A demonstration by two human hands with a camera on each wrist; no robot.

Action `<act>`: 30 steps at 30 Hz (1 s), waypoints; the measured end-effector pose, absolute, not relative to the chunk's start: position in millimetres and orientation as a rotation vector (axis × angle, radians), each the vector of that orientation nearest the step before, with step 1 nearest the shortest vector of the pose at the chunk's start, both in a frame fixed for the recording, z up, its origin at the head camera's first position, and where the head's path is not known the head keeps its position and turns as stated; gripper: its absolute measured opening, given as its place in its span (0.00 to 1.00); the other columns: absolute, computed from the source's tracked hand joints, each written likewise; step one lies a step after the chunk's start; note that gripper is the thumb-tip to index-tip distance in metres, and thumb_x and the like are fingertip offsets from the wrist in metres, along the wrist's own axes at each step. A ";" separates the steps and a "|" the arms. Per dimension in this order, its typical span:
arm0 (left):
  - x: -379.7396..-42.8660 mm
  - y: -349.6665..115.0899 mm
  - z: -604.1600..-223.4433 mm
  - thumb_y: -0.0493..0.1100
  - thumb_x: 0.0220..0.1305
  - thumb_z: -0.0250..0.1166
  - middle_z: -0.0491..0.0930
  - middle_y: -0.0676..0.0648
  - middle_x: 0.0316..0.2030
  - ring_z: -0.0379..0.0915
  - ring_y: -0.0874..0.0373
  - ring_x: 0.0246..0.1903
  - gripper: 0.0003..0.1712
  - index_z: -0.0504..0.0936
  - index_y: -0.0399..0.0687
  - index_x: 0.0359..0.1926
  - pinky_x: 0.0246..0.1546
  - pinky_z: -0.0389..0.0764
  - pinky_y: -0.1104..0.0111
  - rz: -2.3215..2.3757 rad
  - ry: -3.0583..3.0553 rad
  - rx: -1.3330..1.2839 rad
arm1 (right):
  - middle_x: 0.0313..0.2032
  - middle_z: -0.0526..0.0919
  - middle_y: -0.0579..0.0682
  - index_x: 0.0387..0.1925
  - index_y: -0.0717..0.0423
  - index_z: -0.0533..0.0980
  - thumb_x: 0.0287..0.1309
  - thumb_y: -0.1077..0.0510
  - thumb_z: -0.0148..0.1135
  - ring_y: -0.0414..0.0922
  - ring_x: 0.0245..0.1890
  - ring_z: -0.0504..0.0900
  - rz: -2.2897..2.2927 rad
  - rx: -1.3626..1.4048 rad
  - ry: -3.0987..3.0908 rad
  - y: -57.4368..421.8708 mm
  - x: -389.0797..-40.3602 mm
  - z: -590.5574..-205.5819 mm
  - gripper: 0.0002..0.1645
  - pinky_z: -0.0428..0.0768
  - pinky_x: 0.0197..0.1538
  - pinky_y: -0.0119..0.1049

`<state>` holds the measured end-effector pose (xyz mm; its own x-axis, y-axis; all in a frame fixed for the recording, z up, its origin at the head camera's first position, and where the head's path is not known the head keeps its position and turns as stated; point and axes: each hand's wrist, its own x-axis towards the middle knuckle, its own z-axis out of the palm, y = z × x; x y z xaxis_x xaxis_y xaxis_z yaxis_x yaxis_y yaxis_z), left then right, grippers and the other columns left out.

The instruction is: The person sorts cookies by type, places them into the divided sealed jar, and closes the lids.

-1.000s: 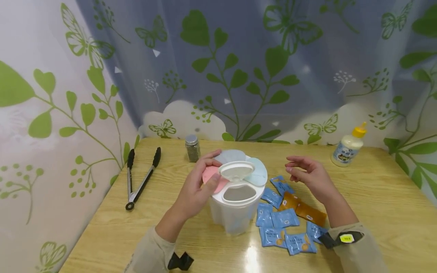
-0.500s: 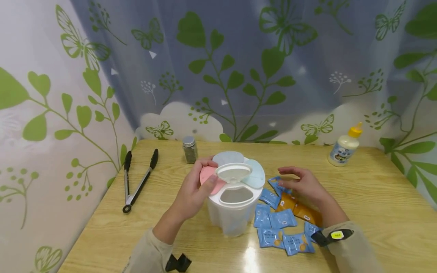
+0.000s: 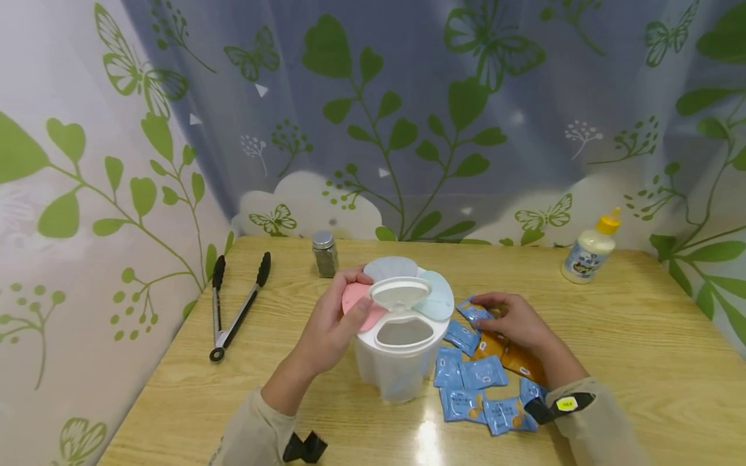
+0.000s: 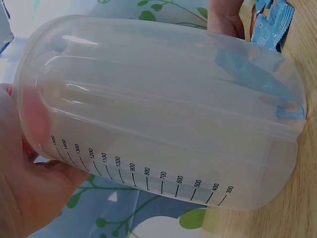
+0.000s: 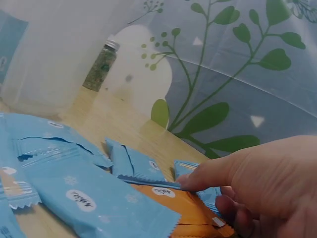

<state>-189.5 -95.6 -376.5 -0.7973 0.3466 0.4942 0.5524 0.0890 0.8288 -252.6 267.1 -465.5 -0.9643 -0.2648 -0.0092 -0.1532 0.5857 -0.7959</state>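
Observation:
A translucent plastic storage container (image 3: 402, 378) stands on the table. Its lid has pink (image 3: 354, 303), grey and pale blue flaps, and a white flap (image 3: 401, 292) raised over an opening. My left hand (image 3: 326, 333) grips the lid's left edge, thumb on the pink flap. Measuring marks run along the container's side in the left wrist view, and a blue shape shows through its wall. My right hand (image 3: 519, 321) pinches the farthest blue snack packet (image 3: 471, 309) between thumb and fingers. Beneath that hand lie orange packets (image 3: 492, 347), partly covered, with several more blue packets (image 3: 484, 373) nearer me.
Metal tongs with black tips (image 3: 236, 310) lie spread at the left. A small spice jar (image 3: 324, 255) stands behind the container. At the back right is a squeeze bottle with a yellow cap (image 3: 588, 254). A patterned curtain (image 3: 408, 129) hangs behind the table.
My right hand has come down and left from above the packets, and its fingers have closed on the farthest blue one. The left hand keeps its grip on the container.

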 end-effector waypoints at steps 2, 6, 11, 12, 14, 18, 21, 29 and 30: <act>-189.1 -95.4 -375.7 0.42 0.72 0.53 0.67 0.38 0.69 0.67 0.45 0.68 0.16 0.68 0.39 0.56 0.60 0.76 0.71 -1.792 -2.191 -0.910 | 0.57 0.81 0.62 0.59 0.60 0.77 0.59 0.54 0.71 0.60 0.59 0.76 -1.295 -0.341 2.714 265.5 -252.8 -465.1 0.28 0.75 0.60 0.55; -188.3 -94.9 -374.5 0.42 0.72 0.53 0.67 0.39 0.69 0.66 0.45 0.69 0.16 0.68 0.39 0.56 0.60 0.76 0.71 -1.792 -2.197 -0.903 | 0.57 0.80 0.62 0.59 0.58 0.77 0.59 0.53 0.71 0.62 0.60 0.75 -1.285 -0.304 2.727 265.1 -253.1 -465.0 0.28 0.74 0.62 0.58; -188.7 -94.7 -374.8 0.40 0.72 0.53 0.68 0.39 0.68 0.64 0.45 0.70 0.15 0.68 0.39 0.56 0.62 0.74 0.70 -1.776 -2.188 -0.924 | 0.60 0.79 0.62 0.58 0.57 0.78 0.60 0.52 0.70 0.67 0.65 0.71 -1.362 -0.262 2.711 266.6 -252.3 -464.9 0.26 0.70 0.66 0.63; -188.7 -94.7 -374.9 0.40 0.72 0.53 0.68 0.39 0.67 0.64 0.46 0.69 0.15 0.68 0.39 0.56 0.62 0.75 0.70 -1.777 -2.187 -0.927 | 0.60 0.79 0.62 0.58 0.57 0.79 0.60 0.51 0.70 0.67 0.65 0.71 -1.374 -0.246 2.713 266.9 -252.1 -465.0 0.26 0.71 0.65 0.61; -189.0 -94.8 -375.6 0.39 0.72 0.52 0.69 0.39 0.66 0.67 0.46 0.67 0.15 0.67 0.39 0.56 0.60 0.76 0.70 -1.778 -2.183 -0.933 | 0.60 0.79 0.61 0.57 0.56 0.79 0.60 0.50 0.70 0.65 0.65 0.73 -1.397 -0.211 2.720 267.7 -251.9 -465.0 0.26 0.76 0.62 0.57; -188.9 -94.8 -376.4 0.38 0.72 0.53 0.70 0.40 0.65 0.69 0.48 0.65 0.15 0.67 0.40 0.56 0.59 0.78 0.69 -1.784 -2.176 -0.930 | 0.59 0.79 0.60 0.57 0.54 0.79 0.59 0.48 0.70 0.57 0.50 0.80 -1.480 -0.120 2.682 269.0 -251.1 -461.6 0.26 0.84 0.44 0.41; -188.9 -94.9 -377.0 0.38 0.72 0.53 0.70 0.40 0.64 0.70 0.48 0.64 0.15 0.67 0.40 0.56 0.58 0.78 0.69 -1.783 -2.173 -0.931 | 0.59 0.78 0.59 0.58 0.53 0.79 0.60 0.45 0.69 0.50 0.39 0.79 -1.511 -0.093 2.669 269.3 -250.3 -455.0 0.28 0.82 0.37 0.36; -190.5 -94.5 -377.6 0.39 0.72 0.52 0.71 0.42 0.63 0.71 0.50 0.63 0.14 0.67 0.40 0.56 0.59 0.78 0.68 -1.782 -2.167 -0.942 | 0.59 0.79 0.56 0.57 0.52 0.80 0.60 0.42 0.68 0.45 0.39 0.78 -1.557 -0.117 2.685 266.6 -244.8 -431.7 0.28 0.78 0.38 0.35; -190.3 -94.4 -377.4 0.39 0.72 0.52 0.71 0.42 0.64 0.71 0.50 0.62 0.14 0.67 0.39 0.56 0.59 0.78 0.68 -1.781 -2.167 -0.944 | 0.57 0.80 0.54 0.58 0.52 0.80 0.60 0.42 0.68 0.44 0.36 0.77 -1.574 -0.110 2.666 265.9 -244.2 -429.2 0.29 0.76 0.36 0.36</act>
